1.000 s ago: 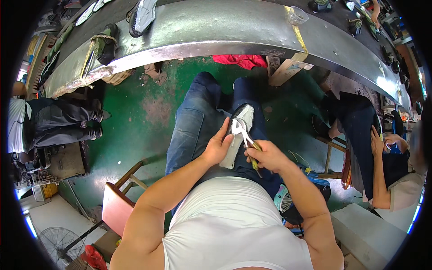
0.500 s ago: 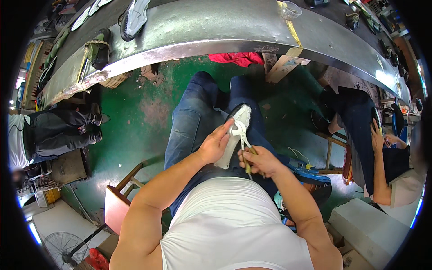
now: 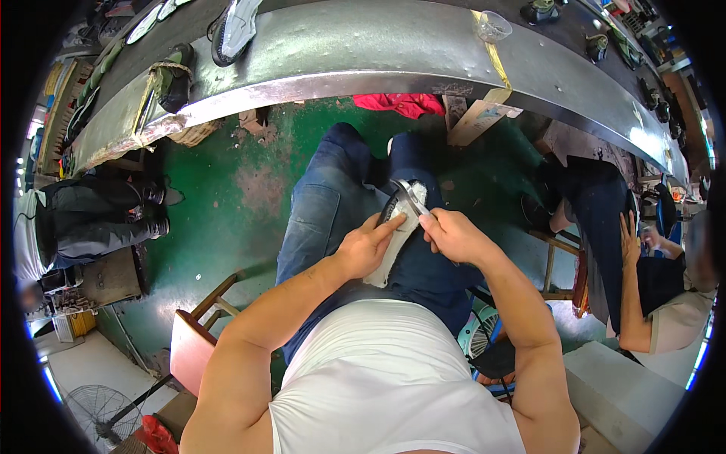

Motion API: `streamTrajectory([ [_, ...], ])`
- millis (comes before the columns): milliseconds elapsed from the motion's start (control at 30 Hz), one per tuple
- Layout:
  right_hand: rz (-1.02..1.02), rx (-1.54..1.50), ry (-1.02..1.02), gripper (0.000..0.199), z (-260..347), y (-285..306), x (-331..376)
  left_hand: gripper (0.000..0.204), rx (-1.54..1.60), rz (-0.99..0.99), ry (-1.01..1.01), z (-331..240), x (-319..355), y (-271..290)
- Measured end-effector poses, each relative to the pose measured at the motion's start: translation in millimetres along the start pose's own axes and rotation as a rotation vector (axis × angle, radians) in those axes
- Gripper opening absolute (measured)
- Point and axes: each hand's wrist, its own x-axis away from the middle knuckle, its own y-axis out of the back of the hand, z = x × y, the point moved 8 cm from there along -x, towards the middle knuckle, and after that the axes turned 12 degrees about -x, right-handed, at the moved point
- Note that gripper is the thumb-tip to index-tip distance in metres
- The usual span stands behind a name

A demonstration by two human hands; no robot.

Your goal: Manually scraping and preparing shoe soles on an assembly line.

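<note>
Across my lap lies a shoe piece (image 3: pixel 391 257) with a pale, whitish surface and a dark stitched edge at its far end. My left hand (image 3: pixel 367 246) grips its left side, index finger stretched along the pale surface. Metal pincers (image 3: pixel 409 196) are in my right hand (image 3: pixel 455 234), which is closed round the handles. The curved head of the pincers lies over the far end of the shoe piece. Whether the jaws bite on the edge I cannot tell. Most of the handles are hidden by my right hand.
A metal-topped bench (image 3: pixel 325 45) runs across the far side, with shoes (image 3: pixel 174 79) and a clear plastic cup (image 3: pixel 493 27) on it. Wooden stools (image 3: pixel 198 340) stand at both sides. One person (image 3: pixel 643 265) sits at the right; another (image 3: pixel 98 219) is at the left. A fan (image 3: pixel 102 416) stands behind left.
The pincers' handles were spread apart in my right hand; now my hand is closed over them, further up and to the right. The pincers' head has turned and shifted toward the shoe piece's far end.
</note>
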Motion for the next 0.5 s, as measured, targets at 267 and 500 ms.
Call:
streamTrajectory([
  [267,-0.025,0.024,0.174,0.044,6.5,-4.4,2.9,0.068,0.114,-0.063,0.190,17.9,15.8,-14.8],
  [500,-0.116,0.419,0.371,0.039,3.6,-25.3,22.3,0.073,0.181,0.124,0.359,20.6,10.4,-16.5],
])
